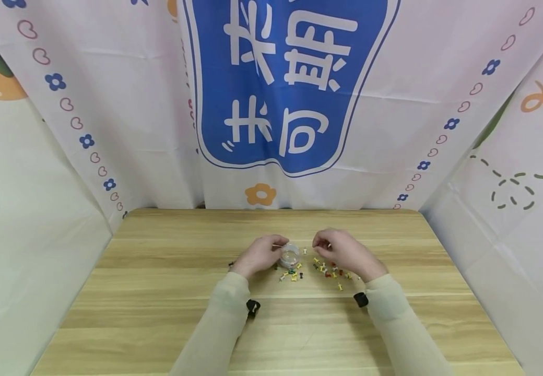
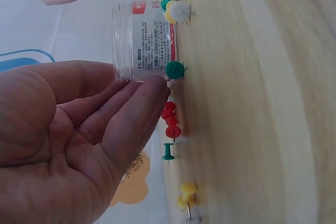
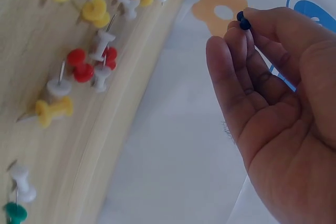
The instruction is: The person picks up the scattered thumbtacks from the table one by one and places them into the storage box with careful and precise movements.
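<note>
A small clear plastic jar (image 1: 291, 255) with a printed label stands on the wooden table. My left hand (image 1: 259, 256) holds it from the left; in the left wrist view the thumb and fingers lie against the jar wall (image 2: 142, 40), near its threaded rim. To the right of the jar, my right hand (image 1: 345, 254) is raised over the table. Between its thumb and fingertips it pinches a dark blue push pin (image 3: 243, 21). One white push pin (image 1: 305, 251) sits between the jar and the right hand.
Red, yellow, white and green push pins, among them a yellow pin (image 1: 340, 286), lie scattered below the right hand. Several more, such as a green pin (image 2: 175, 70), are around the jar. Behind the wooden table (image 1: 182, 324) hangs a printed white curtain (image 1: 158, 104).
</note>
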`<action>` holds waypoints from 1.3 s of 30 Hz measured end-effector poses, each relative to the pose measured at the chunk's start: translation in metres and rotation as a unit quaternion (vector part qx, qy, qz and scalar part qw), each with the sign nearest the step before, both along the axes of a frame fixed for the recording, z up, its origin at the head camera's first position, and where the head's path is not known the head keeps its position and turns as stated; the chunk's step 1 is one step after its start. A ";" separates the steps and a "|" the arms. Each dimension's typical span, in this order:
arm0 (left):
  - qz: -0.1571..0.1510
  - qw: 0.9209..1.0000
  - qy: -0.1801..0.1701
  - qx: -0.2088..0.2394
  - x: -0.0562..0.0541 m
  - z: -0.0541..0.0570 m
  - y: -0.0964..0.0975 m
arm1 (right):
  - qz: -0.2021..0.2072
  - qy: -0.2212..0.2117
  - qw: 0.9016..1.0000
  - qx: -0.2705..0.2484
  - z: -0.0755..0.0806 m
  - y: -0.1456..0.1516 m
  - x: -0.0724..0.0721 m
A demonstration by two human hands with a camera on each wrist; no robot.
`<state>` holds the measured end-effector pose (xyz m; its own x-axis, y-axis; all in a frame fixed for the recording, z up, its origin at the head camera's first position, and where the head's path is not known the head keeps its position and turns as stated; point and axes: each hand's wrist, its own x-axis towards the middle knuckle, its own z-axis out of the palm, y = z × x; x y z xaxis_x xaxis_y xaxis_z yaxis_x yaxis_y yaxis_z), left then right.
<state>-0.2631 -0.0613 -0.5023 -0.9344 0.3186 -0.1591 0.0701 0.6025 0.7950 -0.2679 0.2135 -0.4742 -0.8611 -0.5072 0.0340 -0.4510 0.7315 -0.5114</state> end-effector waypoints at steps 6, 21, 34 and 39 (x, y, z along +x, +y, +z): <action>0.005 1.000 0.004 -0.011 0.000 0.002 -0.005 | 0.006 0.000 1.000 -0.002 0.000 -0.005 0.000; 0.008 1.000 0.004 0.001 -0.002 -0.001 -0.005 | -0.031 -0.041 0.994 -0.096 -0.003 -0.041 -0.002; 0.035 0.999 0.007 0.004 -0.002 -0.004 -0.005 | -0.037 -0.102 0.990 -0.094 -0.017 -0.061 -0.006; 0.052 0.998 0.015 0.012 -0.003 -0.006 -0.007 | -0.043 -0.087 0.993 -0.068 -0.016 -0.067 -0.010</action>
